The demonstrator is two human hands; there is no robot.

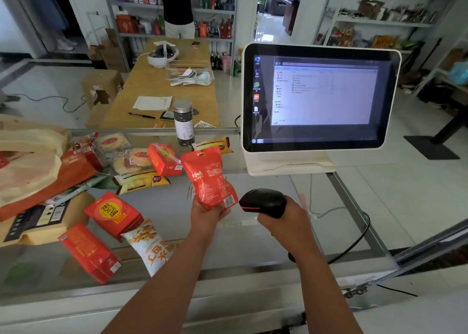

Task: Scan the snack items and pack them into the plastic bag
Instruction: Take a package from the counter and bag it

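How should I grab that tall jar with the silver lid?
Grip the jar round its upper body, just under the lid, coming from the near side. It stands upright and is round, and the snacks by its foot lie low, so the top half is free.

Pouch (210, 179) is sitting upright in left hand (207, 214) over counter (253, 252); scanner (263, 202) is sitting in right hand (286, 222), just right of pouch; monitor (321, 98) is standing behind-right; jar (184, 122) is standing behind pouch; snack packs (114, 214) are lying left of hands; bags (30, 174) are lying far left; table (152, 85) is standing behind counter.
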